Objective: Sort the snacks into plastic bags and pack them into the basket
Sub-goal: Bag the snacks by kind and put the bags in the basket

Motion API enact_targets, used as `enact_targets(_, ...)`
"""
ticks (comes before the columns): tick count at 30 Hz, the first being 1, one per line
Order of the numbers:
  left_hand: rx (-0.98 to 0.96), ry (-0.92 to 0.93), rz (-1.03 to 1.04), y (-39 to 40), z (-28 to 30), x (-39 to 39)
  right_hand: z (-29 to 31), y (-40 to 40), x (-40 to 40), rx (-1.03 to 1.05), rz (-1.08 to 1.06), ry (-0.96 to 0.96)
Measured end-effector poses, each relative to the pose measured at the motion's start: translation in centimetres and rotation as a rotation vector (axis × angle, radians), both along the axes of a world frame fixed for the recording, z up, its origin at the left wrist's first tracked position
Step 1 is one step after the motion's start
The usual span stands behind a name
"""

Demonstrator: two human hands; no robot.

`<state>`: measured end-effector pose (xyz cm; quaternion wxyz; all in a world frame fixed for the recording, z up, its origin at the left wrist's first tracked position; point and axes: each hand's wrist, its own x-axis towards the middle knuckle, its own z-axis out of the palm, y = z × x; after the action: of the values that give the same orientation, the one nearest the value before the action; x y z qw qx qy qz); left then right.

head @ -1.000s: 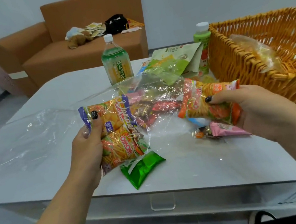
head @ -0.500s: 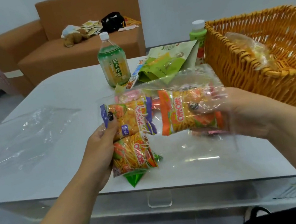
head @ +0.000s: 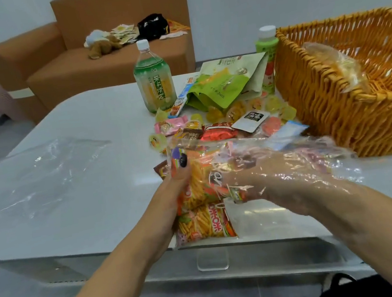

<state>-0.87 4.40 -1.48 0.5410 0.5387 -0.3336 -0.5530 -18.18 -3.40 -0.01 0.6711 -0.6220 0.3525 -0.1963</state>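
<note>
My left hand (head: 176, 192) grips a clear plastic bag (head: 251, 216) from outside, its thumb pressed on the orange stick-snack packets (head: 204, 219) within. My right hand (head: 271, 180) is inside the bag up to the wrist, wrapped in plastic film, pushing another orange packet against the others. Loose snacks (head: 215, 129) lie in a heap behind the bag: jelly cups, pink and red wrappers, a white sachet. An orange wicker basket (head: 332, 112) stands at the right with one filled clear bag (head: 337, 63) in it.
A spare clear plastic bag (head: 40, 171) lies flat at the left of the white table (head: 92, 209). A green tea bottle (head: 154, 78), a green-capped bottle (head: 267, 46) and green pouches (head: 221, 86) stand behind the snacks. A brown sofa (head: 90, 60) is beyond.
My right hand has carried its orange packet leftward into the bag, next to the packets in my left hand. The bag has dropped lower, uncovering the loose snacks behind it.
</note>
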Motion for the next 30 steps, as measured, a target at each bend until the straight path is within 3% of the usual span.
enact_targets(3,0.049,0.040,0.023,0.4,-0.5,-0.3,0.6,0.3,0.6,-0.097,0.060,0.129)
enact_targets(8,0.060,0.131,0.084,0.3,-0.2,0.4,2.0,-0.2,0.6,-0.120,-0.035,0.006)
enact_targets(11,0.083,0.136,0.065,0.7,-0.3,0.8,1.5,0.4,1.5,-0.281,-0.084,0.078)
enact_targets(16,0.072,0.203,0.183,1.1,-0.4,1.1,2.7,0.1,1.4,-0.273,-0.028,0.150)
enact_targets(21,0.031,0.318,0.377,0.9,0.4,3.5,5.5,-3.9,-2.7,-0.464,-0.389,0.189)
enact_targets(24,0.028,0.317,0.477,1.1,0.9,5.1,4.6,-5.8,-5.0,-0.589,-0.422,0.495)
enact_targets(28,0.049,0.292,0.536,1.7,0.9,6.5,0.9,-7.5,-6.2,-0.668,0.037,1.141)
enact_targets(30,0.062,0.292,0.545,1.8,0.9,6.7,-0.6,-7.4,-6.0,-0.641,0.098,1.200)
